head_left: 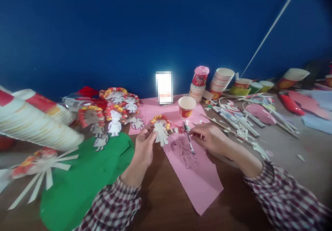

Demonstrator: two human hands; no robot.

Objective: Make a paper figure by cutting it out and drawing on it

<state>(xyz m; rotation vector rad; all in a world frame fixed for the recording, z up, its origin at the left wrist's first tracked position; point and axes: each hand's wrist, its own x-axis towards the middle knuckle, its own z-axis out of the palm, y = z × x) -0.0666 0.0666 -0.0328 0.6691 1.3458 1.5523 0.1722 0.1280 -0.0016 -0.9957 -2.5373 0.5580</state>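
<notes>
We have the left hand (145, 144) pinching a pale paper figure (162, 136) by its side, fingers closed on it, upright-ish, yellow-and-red trim (157, 118) round the head. Key relation: the pen (189, 139) lies between the hands, on the pink sheet (202, 186), right of the figure. Its long axis runs away from us, far end leaning slightly left toward the paper cup (187, 112). The right hand (211, 137) is nearer, half-curled fingertips just beside the shaft; we can't tell whether they touch or grasp it. Dark marks (185, 156) show on the sheet. Brown desk (153, 203) underneath.
</notes>
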